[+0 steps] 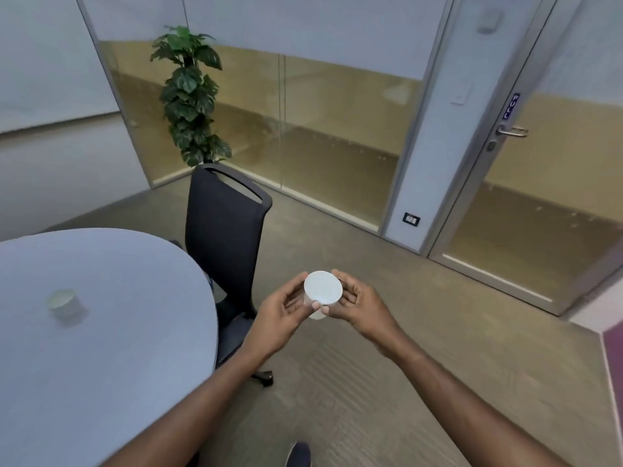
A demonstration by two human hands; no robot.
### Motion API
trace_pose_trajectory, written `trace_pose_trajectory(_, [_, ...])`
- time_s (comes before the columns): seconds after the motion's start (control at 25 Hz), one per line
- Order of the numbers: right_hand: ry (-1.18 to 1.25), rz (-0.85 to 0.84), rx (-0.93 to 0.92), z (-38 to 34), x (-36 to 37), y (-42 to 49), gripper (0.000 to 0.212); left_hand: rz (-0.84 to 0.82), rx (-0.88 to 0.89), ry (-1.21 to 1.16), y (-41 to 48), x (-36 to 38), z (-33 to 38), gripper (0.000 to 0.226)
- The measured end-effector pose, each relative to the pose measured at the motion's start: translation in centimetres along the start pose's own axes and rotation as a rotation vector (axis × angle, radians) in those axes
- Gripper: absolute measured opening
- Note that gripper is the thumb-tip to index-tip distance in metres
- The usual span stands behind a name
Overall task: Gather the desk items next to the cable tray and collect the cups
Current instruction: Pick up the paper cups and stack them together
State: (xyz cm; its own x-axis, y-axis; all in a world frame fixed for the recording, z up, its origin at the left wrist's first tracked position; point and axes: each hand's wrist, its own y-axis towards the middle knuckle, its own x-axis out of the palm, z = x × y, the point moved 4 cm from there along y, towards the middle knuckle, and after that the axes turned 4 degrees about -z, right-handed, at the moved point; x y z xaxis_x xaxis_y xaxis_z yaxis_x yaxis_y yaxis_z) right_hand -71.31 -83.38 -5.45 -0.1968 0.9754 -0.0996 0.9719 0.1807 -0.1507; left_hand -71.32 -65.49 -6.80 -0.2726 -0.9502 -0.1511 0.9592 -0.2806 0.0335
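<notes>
The left hand [283,318] and right hand [360,305] each curl fingers round one white cup [323,287], held clear of the worktop [135,332]. A second cup [65,305] stands well inside its right edge.

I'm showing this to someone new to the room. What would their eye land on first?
First, the white cup, held in mid-air between the left hand and right hand at the centre. Then a second cup, blurred, on the round table at left, and the black office chair beside that table, with a tall leafy plant behind it.
</notes>
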Motion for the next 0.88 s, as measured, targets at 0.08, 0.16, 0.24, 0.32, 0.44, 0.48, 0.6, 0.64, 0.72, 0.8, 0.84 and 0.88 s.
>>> trace_pose_trajectory(0.08, [0.001, 0.027, 0.016, 0.0, -2.3, 4.0, 0.081, -0.020, -0.014, -0.059, 5.2, 0.5, -1.0, 0.063])
trace_pose_trajectory(0.16, [0.015, 0.054, 0.038, -0.5, -4.6, 7.9, 0.082, -0.041, -0.029, -0.102, 10.4, 0.7, -1.7, 0.058])
trace_pose_trajectory(0.24, [0.010, 0.076, 0.042, -0.9, -6.8, 11.6, 0.083, -0.056, -0.025, -0.111, 15.1, 1.0, -1.9, 0.054])
trace_pose_trajectory(0.32, [0.011, 0.081, 0.057, -1.5, -8.8, 14.9, 0.084, -0.068, -0.045, -0.136, 19.3, 1.3, -2.2, 0.057])
trace_pose_trajectory(0.44, [0.015, 0.081, 0.064, -1.4, -11.2, 20.4, 0.083, -0.052, -0.056, -0.125, 24.9, 1.2, -2.3, 0.063])
trace_pose_trajectory(0.48, [0.021, 0.067, 0.066, -1.4, -11.9, 22.4, 0.082, -0.047, -0.065, -0.126, 27.0, 0.9, -2.6, 0.061])
trace_pose_trajectory(0.6, [0.033, 0.009, 0.067, -0.8, -13.8, 29.1, 0.080, 0.005, -0.086, -0.088, 33.1, 0.3, -4.1, 0.059])
trace_pose_trajectory(0.64, [0.026, -0.015, 0.067, -0.6, -14.5, 31.5, 0.081, 0.020, -0.091, -0.074, 35.1, 0.0, -4.7, 0.060])
trace_pose_trajectory(0.72, [0.045, -0.069, 0.063, -0.4, -15.9, 36.8, 0.082, 0.074, -0.101, -0.072, 39.5, -0.7, -5.6, 0.061])
trace_pose_trajectory(0.8, [0.049, -0.142, 0.040, -0.2, -17.3, 42.6, 0.080, 0.147, -0.096, -0.042, 44.1, -1.5, -6.3, 0.061])
trace_pose_trajectory(0.84, [0.048, -0.185, 0.037, -0.5, -17.9, 45.4, 0.079, 0.183, -0.105, -0.037, 46.3, -2.0, -6.4, 0.061])
trace_pose_trajectory(0.88, [0.055, -0.225, 0.043, -0.9, -18.5, 48.0, 0.078, 0.223, -0.120, -0.041, 48.3, -2.4, -6.4, 0.060])
